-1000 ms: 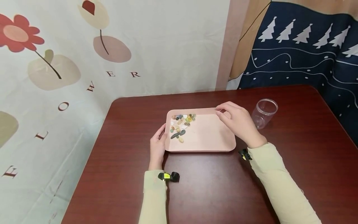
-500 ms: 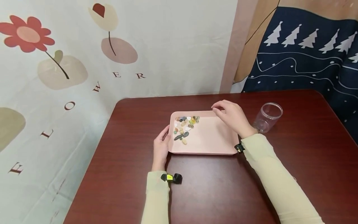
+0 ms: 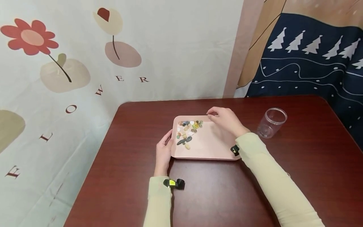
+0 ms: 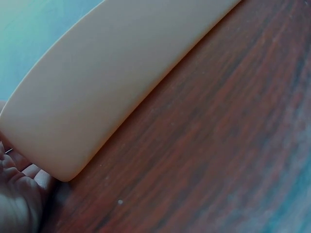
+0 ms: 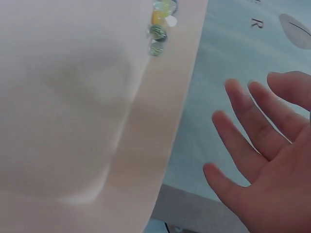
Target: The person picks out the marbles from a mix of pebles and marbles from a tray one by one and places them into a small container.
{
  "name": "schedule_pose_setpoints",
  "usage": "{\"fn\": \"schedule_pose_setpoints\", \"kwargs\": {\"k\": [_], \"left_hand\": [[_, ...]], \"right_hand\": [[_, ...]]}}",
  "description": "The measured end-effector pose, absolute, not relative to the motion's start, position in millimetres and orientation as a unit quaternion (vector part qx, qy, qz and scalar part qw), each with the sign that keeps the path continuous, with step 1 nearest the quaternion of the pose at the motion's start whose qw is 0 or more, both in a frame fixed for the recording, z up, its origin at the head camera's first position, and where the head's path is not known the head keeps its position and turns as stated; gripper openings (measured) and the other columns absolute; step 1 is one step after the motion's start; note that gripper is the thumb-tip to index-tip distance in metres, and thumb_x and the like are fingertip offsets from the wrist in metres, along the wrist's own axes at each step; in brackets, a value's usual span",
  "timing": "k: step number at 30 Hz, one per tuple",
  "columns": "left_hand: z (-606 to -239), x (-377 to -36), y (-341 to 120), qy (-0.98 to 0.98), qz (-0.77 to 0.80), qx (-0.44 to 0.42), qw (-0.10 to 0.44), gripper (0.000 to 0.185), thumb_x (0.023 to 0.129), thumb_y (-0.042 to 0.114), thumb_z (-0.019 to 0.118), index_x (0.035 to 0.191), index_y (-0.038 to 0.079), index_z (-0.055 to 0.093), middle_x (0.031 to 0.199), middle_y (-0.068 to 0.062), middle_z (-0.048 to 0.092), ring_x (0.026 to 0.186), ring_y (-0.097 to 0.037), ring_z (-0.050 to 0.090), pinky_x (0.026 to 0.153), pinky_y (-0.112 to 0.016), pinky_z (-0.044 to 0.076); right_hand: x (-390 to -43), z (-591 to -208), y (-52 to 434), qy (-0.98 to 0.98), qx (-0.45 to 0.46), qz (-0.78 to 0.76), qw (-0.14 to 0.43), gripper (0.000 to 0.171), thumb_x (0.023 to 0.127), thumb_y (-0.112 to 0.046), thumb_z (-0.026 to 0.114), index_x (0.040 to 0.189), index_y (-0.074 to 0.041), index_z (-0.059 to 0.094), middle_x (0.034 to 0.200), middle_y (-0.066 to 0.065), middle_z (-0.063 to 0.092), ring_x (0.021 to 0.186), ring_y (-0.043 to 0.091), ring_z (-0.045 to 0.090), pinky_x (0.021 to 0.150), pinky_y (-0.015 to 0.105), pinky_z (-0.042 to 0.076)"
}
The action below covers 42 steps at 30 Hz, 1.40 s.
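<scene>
Head view: we look down at a pink tray (image 3: 211, 142) lying flat on a dark red table (image 3: 210, 195). Small stones (image 3: 185, 128) and glass marbles (image 3: 196, 125) gather in its left part, most of them toward the far left corner; we make out white, beige, yellow and green ones. Two long dark stones (image 3: 181, 142) lie nearer to us, just beside a pale one.

The left hand (image 3: 163, 154) rests against the tray's left side, its fingers loosely extended along the outer wall. Left wrist view shows us part of that hand by a corner of the tray.

The right hand (image 3: 225, 119) hangs over the tray's far rim, to the right of the marbles. Right wrist view shows us its fingers (image 5: 243, 150) spread apart and slightly bent, with nothing between them; the nearest marbles are well apart from the fingertips.

To the right of the tray we see a clear jar (image 3: 272, 123) standing on the table. Both arms wear pale green sleeves (image 3: 160, 201). Behind the table hang a white cloth (image 3: 181, 47) with flowers and letters and a navy cloth (image 3: 306, 74) with white trees.
</scene>
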<state>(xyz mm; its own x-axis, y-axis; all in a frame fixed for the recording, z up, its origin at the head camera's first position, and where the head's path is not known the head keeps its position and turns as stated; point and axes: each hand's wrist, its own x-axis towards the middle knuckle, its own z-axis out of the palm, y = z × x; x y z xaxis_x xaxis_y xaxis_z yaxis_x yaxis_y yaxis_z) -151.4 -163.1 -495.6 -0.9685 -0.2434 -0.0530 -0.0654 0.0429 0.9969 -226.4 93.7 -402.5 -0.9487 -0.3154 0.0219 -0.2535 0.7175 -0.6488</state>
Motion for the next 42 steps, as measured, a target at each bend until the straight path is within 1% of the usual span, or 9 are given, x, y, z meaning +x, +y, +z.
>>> {"fn": "schedule_pose_setpoints", "kwargs": {"k": [6, 8, 13, 17, 21, 25, 33, 37, 42], "left_hand": [[-495, -150, -163, -0.726, -0.676, 0.104, 0.071, 0.032, 0.091, 0.015, 0.05, 0.122, 0.022, 0.056, 0.123, 0.002, 0.053, 0.109, -0.011, 0.051, 0.088, -0.028, 0.043], [-495, -150, -163, -0.725, -0.677, 0.103, 0.073, 0.032, 0.091, 0.015, 0.05, 0.122, 0.022, 0.056, 0.123, 0.001, 0.053, 0.109, -0.011, 0.051, 0.088, -0.028, 0.043], [-496, -151, -162, -0.719, -0.684, 0.103, 0.073, 0.032, 0.09, 0.015, 0.051, 0.121, 0.021, 0.056, 0.122, 0.0, 0.054, 0.107, -0.012, 0.052, 0.086, -0.027, 0.044], [-497, -152, -162, -0.715, -0.688, 0.099, 0.076, 0.032, 0.09, 0.016, 0.051, 0.121, 0.022, 0.057, 0.121, 0.001, 0.054, 0.107, -0.011, 0.053, 0.086, -0.026, 0.044], [-497, -153, -162, -0.712, -0.692, 0.095, 0.075, 0.033, 0.089, 0.014, 0.052, 0.121, 0.022, 0.057, 0.122, 0.0, 0.054, 0.107, -0.012, 0.053, 0.086, -0.026, 0.044], [-497, -152, -162, -0.719, -0.685, 0.094, 0.073, 0.034, 0.089, 0.012, 0.052, 0.122, 0.02, 0.056, 0.122, 0.0, 0.054, 0.107, -0.011, 0.053, 0.086, -0.027, 0.045], [-497, -150, -163, -0.724, -0.678, 0.103, 0.075, 0.033, 0.089, 0.013, 0.052, 0.121, 0.022, 0.057, 0.121, 0.002, 0.054, 0.107, -0.01, 0.052, 0.085, -0.025, 0.044], [-498, -151, -163, -0.726, -0.676, 0.103, 0.08, 0.033, 0.089, 0.013, 0.052, 0.121, 0.022, 0.057, 0.122, 0.001, 0.054, 0.107, -0.011, 0.052, 0.085, -0.026, 0.045], [-497, -151, -163, -0.723, -0.679, 0.099, 0.079, 0.033, 0.089, 0.014, 0.053, 0.121, 0.022, 0.057, 0.121, 0.0, 0.054, 0.107, -0.011, 0.052, 0.086, -0.026, 0.044]], "right_hand": [[-231, -411, 88, 0.943, -0.126, -0.297, 0.081, 0.024, 0.088, -0.032, 0.054, 0.11, -0.026, 0.059, 0.105, -0.003, 0.061, 0.097, 0.018, 0.053, 0.081, 0.046, 0.039], [-232, -413, 87, 0.946, -0.112, -0.291, 0.087, 0.024, 0.088, -0.031, 0.054, 0.111, -0.027, 0.059, 0.104, -0.003, 0.061, 0.096, 0.018, 0.053, 0.081, 0.047, 0.037], [-234, -420, 89, 0.947, -0.097, -0.291, 0.097, 0.024, 0.088, -0.028, 0.055, 0.111, -0.025, 0.059, 0.106, -0.003, 0.06, 0.096, 0.018, 0.052, 0.086, 0.046, 0.034], [-236, -425, 89, 0.95, -0.105, -0.278, 0.091, 0.025, 0.088, -0.029, 0.054, 0.111, -0.022, 0.06, 0.105, -0.001, 0.061, 0.095, 0.018, 0.051, 0.087, 0.045, 0.031], [-238, -428, 86, 0.953, -0.115, -0.267, 0.081, 0.026, 0.087, -0.029, 0.054, 0.11, -0.02, 0.061, 0.102, -0.002, 0.062, 0.095, 0.019, 0.05, 0.088, 0.045, 0.027], [-239, -430, 79, 0.953, -0.128, -0.265, 0.077, 0.026, 0.086, -0.027, 0.055, 0.11, -0.018, 0.062, 0.102, -0.003, 0.062, 0.096, 0.02, 0.05, 0.09, 0.046, 0.024], [-240, -434, 63, 0.966, -0.129, -0.207, 0.083, 0.028, 0.084, -0.024, 0.052, 0.11, -0.022, 0.063, 0.096, -0.006, 0.063, 0.095, 0.022, 0.047, 0.092, 0.05, 0.022], [-240, -434, 58, 0.969, -0.124, -0.189, 0.096, 0.033, 0.082, -0.026, 0.055, 0.114, -0.025, 0.062, 0.105, -0.006, 0.062, 0.1, 0.025, 0.043, 0.094, 0.052, 0.017], [-242, -436, 49, 0.973, -0.123, -0.168, 0.099, 0.031, 0.083, -0.033, 0.057, 0.114, -0.029, 0.063, 0.114, -0.006, 0.059, 0.104, 0.029, 0.041, 0.095, 0.054, 0.015]]}}
